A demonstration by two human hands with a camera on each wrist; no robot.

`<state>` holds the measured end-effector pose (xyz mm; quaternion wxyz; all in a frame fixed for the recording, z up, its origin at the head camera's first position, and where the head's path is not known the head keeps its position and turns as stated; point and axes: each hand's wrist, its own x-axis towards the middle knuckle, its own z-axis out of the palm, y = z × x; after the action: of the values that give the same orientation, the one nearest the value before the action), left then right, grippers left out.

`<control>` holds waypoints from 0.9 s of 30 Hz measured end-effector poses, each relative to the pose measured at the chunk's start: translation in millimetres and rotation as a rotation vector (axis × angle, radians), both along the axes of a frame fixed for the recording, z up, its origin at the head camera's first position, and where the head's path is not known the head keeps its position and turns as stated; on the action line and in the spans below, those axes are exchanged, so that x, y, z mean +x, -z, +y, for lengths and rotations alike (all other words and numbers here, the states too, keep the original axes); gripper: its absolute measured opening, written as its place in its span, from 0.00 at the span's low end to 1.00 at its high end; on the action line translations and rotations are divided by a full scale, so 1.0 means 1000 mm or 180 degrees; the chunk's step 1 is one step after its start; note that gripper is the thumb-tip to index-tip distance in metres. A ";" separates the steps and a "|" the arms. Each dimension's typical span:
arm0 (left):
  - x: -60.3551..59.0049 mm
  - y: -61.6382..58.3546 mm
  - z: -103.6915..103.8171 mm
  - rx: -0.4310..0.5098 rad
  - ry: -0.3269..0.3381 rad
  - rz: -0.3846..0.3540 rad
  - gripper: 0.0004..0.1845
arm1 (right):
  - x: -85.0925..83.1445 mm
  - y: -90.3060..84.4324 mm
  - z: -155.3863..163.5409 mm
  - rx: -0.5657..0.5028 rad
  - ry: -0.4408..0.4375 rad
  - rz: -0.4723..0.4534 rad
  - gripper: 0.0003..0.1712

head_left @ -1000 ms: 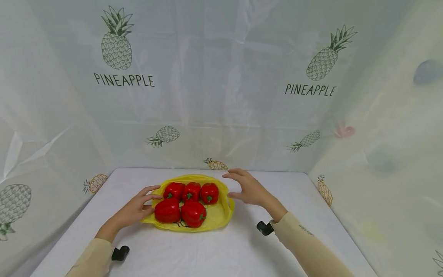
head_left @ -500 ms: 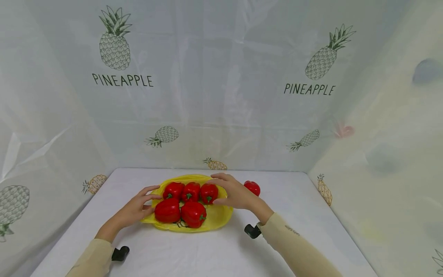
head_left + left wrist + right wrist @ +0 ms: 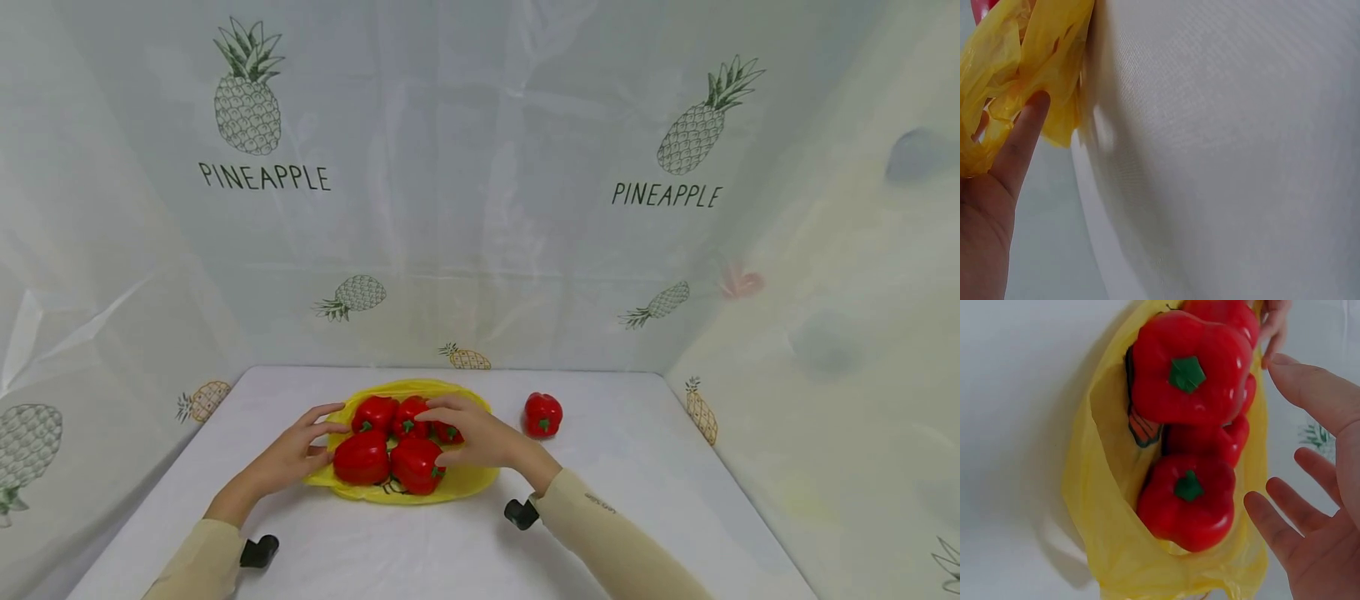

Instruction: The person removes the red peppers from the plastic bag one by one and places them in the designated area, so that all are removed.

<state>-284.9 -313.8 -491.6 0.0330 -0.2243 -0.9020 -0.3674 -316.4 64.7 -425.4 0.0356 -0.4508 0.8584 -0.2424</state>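
Yellow plastic film is forming the bag point(image 3: 465, 483), which is lying mouth-up on the worktop point(image 3: 352, 550) and is containing five red peppers point(image 3: 362, 457): three in the rear row, two in front. A dark printed motif point(image 3: 1144, 430) is showing beside them. A sixth pepper point(image 3: 542, 415) is sitting outside, on the worktop to the right of the bag. The left hand point(image 3: 296, 446) is steadying the bag's left edge, its fingers gripping the film. The right hand point(image 3: 476, 433) is hovering over the bag's right half, its fingers hanging apart and grasping nothing. The operator is apparently unpacking; the next move is probably calling for lowering the right fingers around one pepper and lifting it clear, with the left hand restraining the film.
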 end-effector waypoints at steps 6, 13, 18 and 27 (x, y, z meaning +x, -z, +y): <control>0.001 -0.001 0.002 0.0041 0.0100 0.0108 0.21 | 0.002 0.008 -0.009 0.0098 -0.0088 0.0000 0.36; 0.002 -0.002 0.002 0.0030 0.0108 0.0079 0.21 | 0.001 0.017 -0.012 0.0107 -0.0125 -0.0125 0.35; 0.001 -0.001 0.001 0.0027 0.0096 0.0061 0.21 | 0.001 0.021 -0.015 0.0147 -0.0142 -0.0171 0.34; -0.002 0.001 0.000 0.0036 0.0069 0.0044 0.21 | -0.001 0.029 -0.020 0.0238 -0.0150 -0.0218 0.35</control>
<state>-286.5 -313.7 -492.8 0.0364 -0.2364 -0.8972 -0.3713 -317.5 44.5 -454.8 0.0874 -0.4607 0.8542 -0.2245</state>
